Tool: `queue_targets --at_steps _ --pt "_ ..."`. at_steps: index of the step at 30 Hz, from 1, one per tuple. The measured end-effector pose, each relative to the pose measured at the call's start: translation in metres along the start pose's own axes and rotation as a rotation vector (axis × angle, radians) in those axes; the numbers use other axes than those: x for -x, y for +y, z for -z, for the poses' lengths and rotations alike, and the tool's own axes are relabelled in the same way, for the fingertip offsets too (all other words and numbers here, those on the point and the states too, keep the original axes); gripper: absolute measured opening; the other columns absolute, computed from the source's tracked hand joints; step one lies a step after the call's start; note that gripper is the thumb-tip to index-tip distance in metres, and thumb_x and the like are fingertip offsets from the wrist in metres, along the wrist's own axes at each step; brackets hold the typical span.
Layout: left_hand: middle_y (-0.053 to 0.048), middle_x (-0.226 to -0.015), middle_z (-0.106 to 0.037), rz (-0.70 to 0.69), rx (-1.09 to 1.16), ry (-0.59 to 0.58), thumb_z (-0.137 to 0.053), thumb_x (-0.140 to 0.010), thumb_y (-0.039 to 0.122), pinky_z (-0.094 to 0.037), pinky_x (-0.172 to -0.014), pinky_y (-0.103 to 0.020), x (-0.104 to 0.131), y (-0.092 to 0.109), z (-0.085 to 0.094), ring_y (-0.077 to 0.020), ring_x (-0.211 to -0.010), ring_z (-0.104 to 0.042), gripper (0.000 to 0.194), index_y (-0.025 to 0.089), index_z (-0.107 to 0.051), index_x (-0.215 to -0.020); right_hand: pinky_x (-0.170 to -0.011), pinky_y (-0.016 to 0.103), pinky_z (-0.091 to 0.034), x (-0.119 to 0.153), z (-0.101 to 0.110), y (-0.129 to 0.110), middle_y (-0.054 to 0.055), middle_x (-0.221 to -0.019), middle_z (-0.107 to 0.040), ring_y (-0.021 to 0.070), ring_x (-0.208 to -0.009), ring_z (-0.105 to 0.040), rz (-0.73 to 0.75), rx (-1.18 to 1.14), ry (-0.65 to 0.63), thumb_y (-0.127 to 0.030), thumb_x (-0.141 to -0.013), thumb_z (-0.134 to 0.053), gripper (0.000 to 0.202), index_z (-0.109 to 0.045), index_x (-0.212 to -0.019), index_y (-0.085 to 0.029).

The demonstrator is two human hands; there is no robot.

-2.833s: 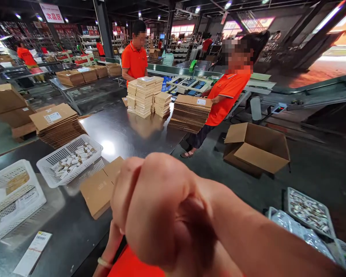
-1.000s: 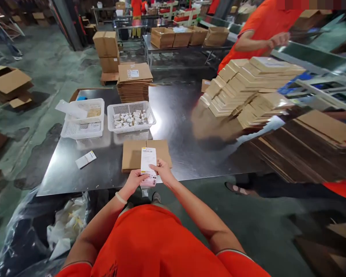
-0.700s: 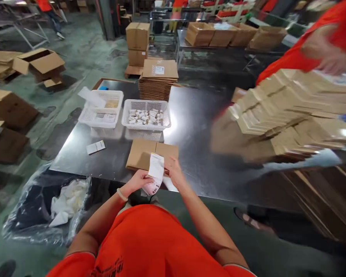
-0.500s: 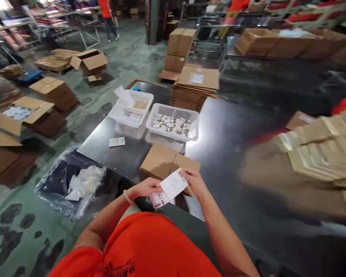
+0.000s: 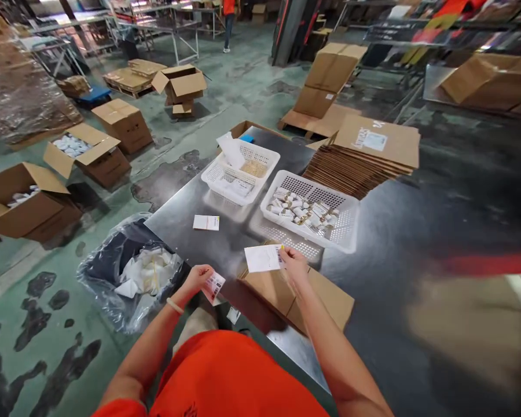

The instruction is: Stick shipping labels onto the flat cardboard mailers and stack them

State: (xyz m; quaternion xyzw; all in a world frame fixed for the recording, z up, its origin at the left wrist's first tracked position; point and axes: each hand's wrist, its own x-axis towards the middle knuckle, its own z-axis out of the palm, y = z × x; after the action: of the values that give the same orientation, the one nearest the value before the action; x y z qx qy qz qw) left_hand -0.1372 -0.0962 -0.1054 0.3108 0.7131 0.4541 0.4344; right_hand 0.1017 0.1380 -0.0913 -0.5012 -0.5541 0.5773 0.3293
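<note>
My left hand (image 5: 198, 278) is closed on a printed label sheet (image 5: 213, 286) with dark barcode marks, just off the table's front edge. My right hand (image 5: 294, 263) pinches a white paper slip (image 5: 263, 258) with a yellow corner by its right end. That slip hovers over the far edge of flattened cardboard (image 5: 325, 296) on the dark metal table (image 5: 178, 214). Another small white slip (image 5: 206, 222) lies flat on the table at the left. Behind my right hand stands a white perforated basket (image 5: 351, 229) holding several small white-and-gold rolled pieces (image 5: 301, 208).
A second white basket (image 5: 208, 180) holds papers. Behind the baskets, folded cartons (image 5: 360, 156) are stacked. A lined bin (image 5: 95, 278) with crumpled white paper (image 5: 150, 269) stands at the table's left. Open boxes (image 5: 35, 200) sit on the floor. A blurred pale shape (image 5: 473, 324) is at right.
My hands have moved apart, and the white slip is now separate from the label sheet. The camera view has swung rightwards less, shifting the table and baskets right in the picture.
</note>
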Motion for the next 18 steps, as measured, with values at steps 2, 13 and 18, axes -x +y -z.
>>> queue_targets --at_steps 2,13,18 --pt "0.000 -0.062 -0.058 0.015 -0.113 0.106 -0.069 -0.086 0.038 -0.048 -0.068 -0.028 -0.032 -0.002 0.024 -0.0181 -0.068 -0.057 0.035 0.019 -0.058 -0.058 -0.063 0.033 -0.042 -0.020 -0.027 0.002 0.003 -0.064 -0.063 0.0185 -0.062 -0.052 -0.030 0.049 -0.050 -0.065 -0.058 -0.071 0.043 -0.062 -0.067 -0.024" --pt "-0.013 -0.169 -0.050 -0.025 -0.823 0.105 -0.060 -0.093 0.012 -0.030 -0.131 -0.056 -0.206 0.007 0.077 -0.0404 -0.164 -0.027 0.023 0.017 -0.075 -0.076 -0.065 0.031 -0.043 -0.104 -0.108 0.006 0.003 -0.071 -0.069 0.0191 -0.066 -0.056 -0.055 0.041 -0.138 -0.058 -0.061 -0.072 0.039 -0.069 -0.076 -0.022" --pt "-0.019 -0.133 -0.063 -0.035 -0.950 0.197 -0.056 -0.099 0.022 -0.046 -0.114 -0.048 -0.177 -0.020 0.040 -0.0363 -0.132 -0.056 0.028 0.015 -0.083 -0.095 -0.068 0.032 -0.045 -0.155 -0.096 -0.027 0.001 -0.070 -0.067 0.0185 -0.067 -0.056 0.064 -0.025 0.121 -0.052 -0.059 -0.075 0.041 -0.071 -0.086 -0.022"
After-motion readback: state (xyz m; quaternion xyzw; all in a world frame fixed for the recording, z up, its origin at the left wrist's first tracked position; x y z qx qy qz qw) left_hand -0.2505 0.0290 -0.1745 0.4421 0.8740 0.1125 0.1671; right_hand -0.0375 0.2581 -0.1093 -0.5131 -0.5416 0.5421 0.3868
